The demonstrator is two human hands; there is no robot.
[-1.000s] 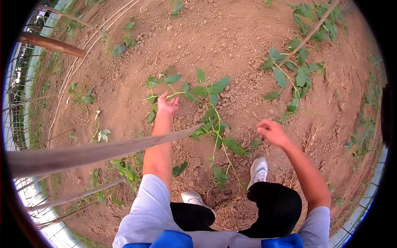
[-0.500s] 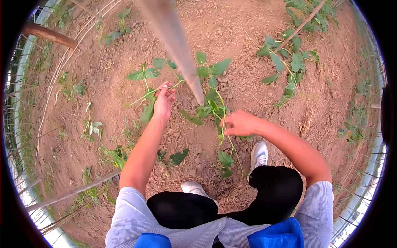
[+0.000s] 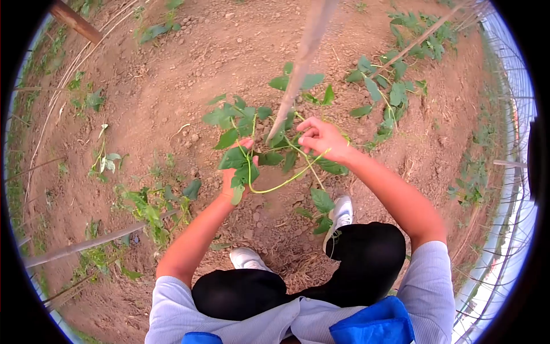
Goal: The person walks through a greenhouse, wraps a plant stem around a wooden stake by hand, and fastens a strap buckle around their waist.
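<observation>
A green leafy vine (image 3: 278,187) loops between my hands around the foot of a wooden pole (image 3: 298,74) that leans up out of the soil. My left hand (image 3: 234,175) is closed around vine stems on the pole's left side, and broad leaves cover much of its fingers. To the right of the pole, close to its base, my right hand (image 3: 322,139) pinches a thin vine stem with thumb and fingers curled. One long bare shoot arcs below both hands and crosses in front of my right wrist.
Other leafy plants (image 3: 395,92) grow along a thin slanting stick at the upper right. More plants (image 3: 146,209) and a slanting pole (image 3: 86,247) lie at lower left. My white shoes (image 3: 342,212) stand on dry soil; a wooden post (image 3: 75,22) is at upper left.
My left hand has come down and nearer the pole, bringing the vine with it into a loop. My right hand has risen toward the pole's base. The view has shifted slightly.
</observation>
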